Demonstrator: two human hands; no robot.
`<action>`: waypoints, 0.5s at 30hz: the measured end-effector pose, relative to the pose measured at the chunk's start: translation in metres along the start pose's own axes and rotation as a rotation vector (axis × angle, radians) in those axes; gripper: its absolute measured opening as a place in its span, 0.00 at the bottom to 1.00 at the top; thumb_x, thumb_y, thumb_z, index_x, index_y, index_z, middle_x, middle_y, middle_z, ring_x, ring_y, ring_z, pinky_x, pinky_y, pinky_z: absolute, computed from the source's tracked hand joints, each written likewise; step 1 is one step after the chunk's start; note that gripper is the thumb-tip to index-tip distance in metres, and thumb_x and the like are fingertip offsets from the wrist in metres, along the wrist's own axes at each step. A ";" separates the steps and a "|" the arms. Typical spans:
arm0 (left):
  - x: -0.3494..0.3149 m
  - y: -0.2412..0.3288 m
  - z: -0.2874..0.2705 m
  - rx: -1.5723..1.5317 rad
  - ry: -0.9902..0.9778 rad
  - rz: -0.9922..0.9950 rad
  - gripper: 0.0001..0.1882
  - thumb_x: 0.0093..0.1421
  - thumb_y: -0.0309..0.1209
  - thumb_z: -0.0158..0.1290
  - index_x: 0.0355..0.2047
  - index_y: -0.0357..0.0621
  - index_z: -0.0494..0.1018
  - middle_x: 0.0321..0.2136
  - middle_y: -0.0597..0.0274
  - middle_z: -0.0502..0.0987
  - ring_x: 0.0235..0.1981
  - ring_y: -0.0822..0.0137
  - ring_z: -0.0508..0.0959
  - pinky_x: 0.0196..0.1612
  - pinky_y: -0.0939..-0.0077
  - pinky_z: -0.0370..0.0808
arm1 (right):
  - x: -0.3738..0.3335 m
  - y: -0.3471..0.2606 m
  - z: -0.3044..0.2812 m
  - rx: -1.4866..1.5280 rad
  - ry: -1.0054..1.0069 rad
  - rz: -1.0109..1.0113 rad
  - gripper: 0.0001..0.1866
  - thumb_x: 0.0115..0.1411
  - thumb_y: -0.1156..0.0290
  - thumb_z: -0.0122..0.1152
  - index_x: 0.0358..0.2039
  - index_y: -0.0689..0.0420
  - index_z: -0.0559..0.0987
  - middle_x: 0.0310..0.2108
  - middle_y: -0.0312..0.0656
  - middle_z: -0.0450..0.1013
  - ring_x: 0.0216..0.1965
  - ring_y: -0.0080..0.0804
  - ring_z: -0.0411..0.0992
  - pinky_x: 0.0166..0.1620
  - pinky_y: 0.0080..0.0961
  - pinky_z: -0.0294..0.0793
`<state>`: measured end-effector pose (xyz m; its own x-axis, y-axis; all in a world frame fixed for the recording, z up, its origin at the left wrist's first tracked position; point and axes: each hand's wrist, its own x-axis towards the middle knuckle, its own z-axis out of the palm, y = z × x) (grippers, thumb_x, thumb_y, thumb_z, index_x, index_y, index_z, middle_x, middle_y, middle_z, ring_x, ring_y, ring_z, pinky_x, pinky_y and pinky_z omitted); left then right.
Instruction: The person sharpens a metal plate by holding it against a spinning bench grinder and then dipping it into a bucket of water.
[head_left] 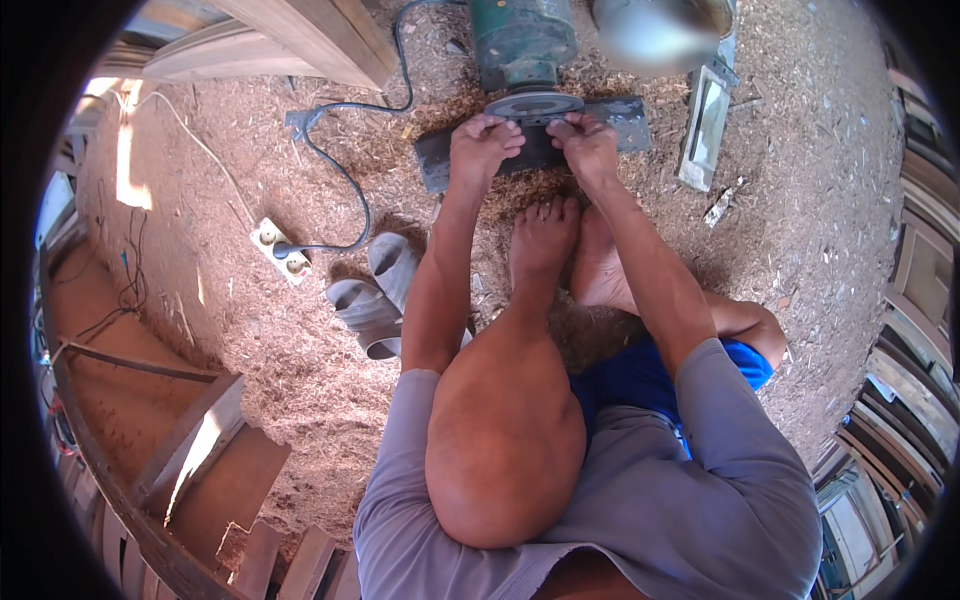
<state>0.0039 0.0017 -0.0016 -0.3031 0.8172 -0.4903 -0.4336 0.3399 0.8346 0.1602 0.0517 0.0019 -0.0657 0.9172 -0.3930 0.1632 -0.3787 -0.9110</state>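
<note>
A green electric motor point(522, 40) stands on the ground ahead of me, with a grey round disc point(533, 104) on its near end. Just left of the disc's near edge is my left hand point(484, 148), its fingers curled and pinched. On the other side my right hand point(586, 145) is closed the same way, thumb against fingers. Whatever lies between the fingertips is too thin and dark to make out. Under both hands a dark flat slab point(625, 122) lies crosswise in front of the motor.
A dark cable point(366, 200) runs left of the motor to a white power strip point(268, 238). Grey slippers point(365, 310) lie left of my bare feet. A shiny rounded vessel point(660, 35) and a metal channel point(705, 130) are at the right. Wood planks point(310, 40) stand far left.
</note>
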 end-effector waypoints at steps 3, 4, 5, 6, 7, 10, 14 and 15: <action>-0.002 0.000 -0.002 -0.014 0.019 0.014 0.06 0.59 0.23 0.54 0.34 0.32 0.70 0.30 0.52 0.78 0.27 0.66 0.81 0.27 0.79 0.79 | -0.001 0.001 0.001 -0.033 -0.001 -0.018 0.11 0.51 0.76 0.65 0.34 0.68 0.76 0.25 0.43 0.78 0.23 0.22 0.74 0.27 0.17 0.72; -0.002 0.000 -0.001 -0.012 0.014 0.008 0.06 0.59 0.23 0.54 0.34 0.32 0.69 0.30 0.52 0.78 0.27 0.66 0.81 0.27 0.79 0.79 | 0.000 0.002 0.001 -0.045 0.002 -0.021 0.13 0.50 0.75 0.66 0.35 0.69 0.77 0.24 0.43 0.78 0.24 0.23 0.75 0.28 0.17 0.73; -0.002 0.002 0.000 -0.010 0.008 0.001 0.06 0.58 0.23 0.54 0.34 0.32 0.69 0.30 0.51 0.78 0.27 0.66 0.81 0.27 0.79 0.79 | 0.001 0.003 0.000 -0.031 0.002 -0.016 0.14 0.50 0.75 0.66 0.35 0.69 0.77 0.24 0.43 0.78 0.24 0.23 0.75 0.28 0.18 0.73; -0.002 0.003 0.001 -0.008 0.002 -0.005 0.06 0.58 0.23 0.54 0.34 0.32 0.69 0.30 0.51 0.78 0.27 0.66 0.81 0.27 0.79 0.79 | 0.003 0.004 0.000 -0.018 0.002 -0.012 0.14 0.50 0.74 0.66 0.35 0.69 0.77 0.24 0.43 0.78 0.24 0.23 0.75 0.28 0.18 0.73; -0.002 0.004 0.003 -0.007 -0.001 -0.004 0.07 0.58 0.23 0.54 0.34 0.32 0.69 0.30 0.51 0.78 0.27 0.66 0.81 0.27 0.79 0.79 | 0.005 0.006 -0.001 -0.005 0.003 -0.007 0.14 0.50 0.74 0.66 0.34 0.69 0.77 0.24 0.43 0.77 0.24 0.23 0.75 0.28 0.18 0.73; -0.001 0.003 0.005 0.005 -0.004 -0.001 0.07 0.58 0.23 0.55 0.34 0.32 0.69 0.29 0.52 0.78 0.26 0.66 0.81 0.27 0.79 0.79 | 0.004 0.008 -0.002 0.064 0.007 -0.023 0.08 0.54 0.76 0.64 0.32 0.65 0.76 0.26 0.42 0.78 0.23 0.21 0.73 0.25 0.14 0.69; 0.001 0.000 0.001 0.028 -0.002 0.002 0.08 0.57 0.23 0.55 0.34 0.32 0.69 0.29 0.53 0.78 0.25 0.66 0.81 0.26 0.79 0.79 | -0.003 -0.003 0.000 0.089 0.006 0.054 0.08 0.54 0.75 0.64 0.33 0.64 0.76 0.27 0.42 0.78 0.22 0.20 0.73 0.21 0.13 0.65; 0.002 0.000 0.002 0.030 -0.006 0.004 0.08 0.57 0.23 0.55 0.34 0.32 0.69 0.28 0.53 0.78 0.25 0.66 0.81 0.26 0.80 0.79 | -0.002 -0.004 -0.001 0.100 0.015 0.063 0.09 0.54 0.75 0.64 0.33 0.64 0.76 0.27 0.41 0.78 0.22 0.20 0.73 0.21 0.13 0.64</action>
<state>0.0051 0.0042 -0.0020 -0.2995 0.8216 -0.4850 -0.4068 0.3498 0.8439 0.1605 0.0513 0.0060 -0.0431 0.8928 -0.4484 0.0671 -0.4452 -0.8929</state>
